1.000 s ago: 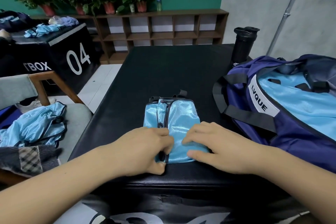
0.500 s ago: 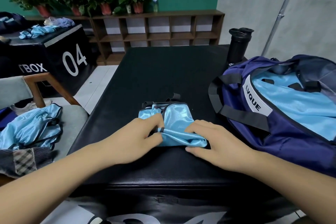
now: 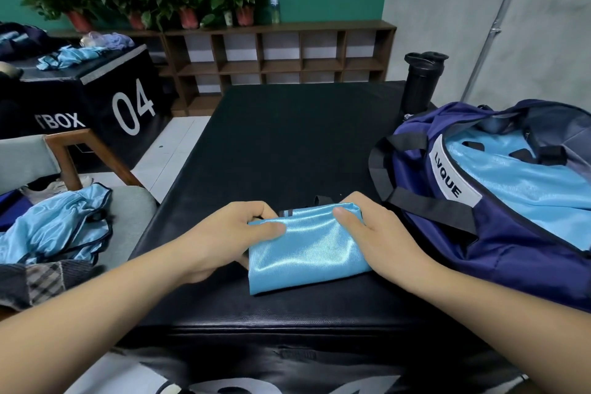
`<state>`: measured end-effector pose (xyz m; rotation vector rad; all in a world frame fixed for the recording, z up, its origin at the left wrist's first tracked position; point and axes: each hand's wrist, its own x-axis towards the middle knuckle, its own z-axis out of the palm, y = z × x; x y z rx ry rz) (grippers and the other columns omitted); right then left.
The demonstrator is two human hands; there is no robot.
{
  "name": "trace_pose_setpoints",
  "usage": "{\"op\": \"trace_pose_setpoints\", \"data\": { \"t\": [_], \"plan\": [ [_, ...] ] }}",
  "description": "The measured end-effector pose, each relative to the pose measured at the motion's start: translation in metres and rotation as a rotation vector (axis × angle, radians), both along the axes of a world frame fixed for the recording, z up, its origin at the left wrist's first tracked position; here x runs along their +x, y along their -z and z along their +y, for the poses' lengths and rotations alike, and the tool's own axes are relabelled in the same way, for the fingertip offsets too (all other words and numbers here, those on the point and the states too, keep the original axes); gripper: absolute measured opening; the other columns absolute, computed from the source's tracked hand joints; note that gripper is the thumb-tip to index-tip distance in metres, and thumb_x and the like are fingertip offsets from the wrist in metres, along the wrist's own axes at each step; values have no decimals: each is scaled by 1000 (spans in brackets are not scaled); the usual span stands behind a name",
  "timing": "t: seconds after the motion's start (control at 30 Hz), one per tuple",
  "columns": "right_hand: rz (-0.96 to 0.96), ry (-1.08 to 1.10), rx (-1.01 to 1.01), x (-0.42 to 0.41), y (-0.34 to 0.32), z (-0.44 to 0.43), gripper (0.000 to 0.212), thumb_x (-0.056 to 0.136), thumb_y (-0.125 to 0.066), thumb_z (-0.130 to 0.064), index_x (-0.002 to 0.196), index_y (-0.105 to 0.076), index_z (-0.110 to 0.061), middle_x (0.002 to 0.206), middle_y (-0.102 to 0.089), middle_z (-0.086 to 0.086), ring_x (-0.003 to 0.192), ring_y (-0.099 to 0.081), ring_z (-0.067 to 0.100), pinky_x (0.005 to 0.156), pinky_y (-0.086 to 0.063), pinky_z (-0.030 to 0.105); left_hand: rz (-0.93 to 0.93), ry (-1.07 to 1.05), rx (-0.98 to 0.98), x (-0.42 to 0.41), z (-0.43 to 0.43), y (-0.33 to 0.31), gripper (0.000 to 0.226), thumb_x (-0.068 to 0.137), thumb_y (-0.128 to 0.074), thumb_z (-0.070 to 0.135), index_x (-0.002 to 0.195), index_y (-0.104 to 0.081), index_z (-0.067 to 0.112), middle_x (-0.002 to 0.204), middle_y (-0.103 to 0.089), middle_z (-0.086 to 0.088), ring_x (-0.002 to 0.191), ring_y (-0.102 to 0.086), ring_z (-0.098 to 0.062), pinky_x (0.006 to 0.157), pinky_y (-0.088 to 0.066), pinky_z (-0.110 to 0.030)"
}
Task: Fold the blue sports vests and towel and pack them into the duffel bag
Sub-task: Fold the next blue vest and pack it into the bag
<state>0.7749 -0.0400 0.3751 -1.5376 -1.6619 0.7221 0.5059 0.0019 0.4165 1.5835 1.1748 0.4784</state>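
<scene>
From the head camera, a shiny light-blue satin vest (image 3: pixel 307 253), folded into a small rectangle, lies near the front edge of the black padded platform (image 3: pixel 287 137), just beside the open navy fabric duffel bag (image 3: pixel 511 265). The left hand (image 3: pixel 224 233) pinches its upper left corner, thumb on top. The right hand (image 3: pixel 371 233) grips the upper right corner likewise. The vest looks light, limp and slippery, so clamping both folded edges should stop it sliding open.

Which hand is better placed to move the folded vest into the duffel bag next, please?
Probably the right hand: it pinches the folded vest on the side next to the open duffel bag. The left hand grips the opposite edge, farther from the bag.
</scene>
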Motion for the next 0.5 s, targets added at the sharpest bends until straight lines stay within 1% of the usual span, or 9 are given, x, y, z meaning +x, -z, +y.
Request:
{"op": "trace_pose_setpoints", "data": {
  "t": [0.07,0.13,0.17,0.23,0.3,0.37,0.4,0.47,0.5],
  "plan": [
    [-34,41,-18,-2,0,5,41,108,-49,-53,79,-47,-24,68,-52,1,65,-46,15,66,-40,40,41,-20,14,-3,4,5,33,103,-70,34,94,-64,2,83,-73,-3,69,-66,-16,61,-55,-33],
    [-107,65,-30,-4,-1,12,49,108,-49,-51,74,-35,-18,65,-40,-4,62,-36,13,62,-33,39,119,-27,38,-3,7,6,43,103,-68,39,89,-60,0,75,-70,-2,63,-60,-15,58,-51,-32],
    [-177,78,-41,-4,-2,16,50,108,-50,-50,72,-33,-18,65,-38,-4,62,-34,14,61,-31,39,167,-25,69,-4,8,7,44,103,-68,42,84,-59,3,72,-69,-1,61,-60,-15,57,-49,-31],
    [-333,108,-71,-4,-4,20,50,107,-50,-50,73,-37,-16,65,-44,-2,61,-38,18,59,-33,39,260,-26,148,-6,12,7,44,102,-69,45,78,-59,9,68,-69,-1,59,-63,-14,57,-45,-30],
    [-452,138,-67,-2,-6,21,45,106,-49,-51,79,-43,-16,68,-55,0,61,-47,21,58,-39,39,328,-20,217,-8,15,6,46,101,-68,48,75,-59,11,65,-69,1,57,-63,-13,62,-46,-30],
    [-554,145,1,-1,-6,21,32,107,-51,-47,89,-43,-21,78,-59,-2,66,-55,22,62,-49,41,363,-14,244,-10,17,6,47,99,-70,51,74,-60,13,66,-71,0,55,-60,-12,68,-50,-32],
    [-590,135,66,-2,-7,21,24,107,-52,-41,94,-43,-23,87,-57,-5,71,-56,22,66,-51,43,375,-15,241,-12,19,6,48,97,-71,53,74,-60,13,67,-72,-1,55,-59,-12,69,-52,-32],
    [-595,92,248,-3,-11,23,9,108,-53,-30,106,-47,-25,104,-49,-8,84,-53,20,74,-47,40,403,-15,228,-14,21,5,49,94,-73,56,74,-61,12,66,-71,-1,54,-57,-11,68,-52,-31],
    [-566,58,333,-4,-15,25,5,108,-53,-28,111,-50,-25,110,-48,-9,91,-52,18,80,-45,38,418,-14,227,-15,22,5,50,93,-73,56,74,-61,11,65,-71,-1,54,-56,-11,68,-52,-30]
  ]
}}
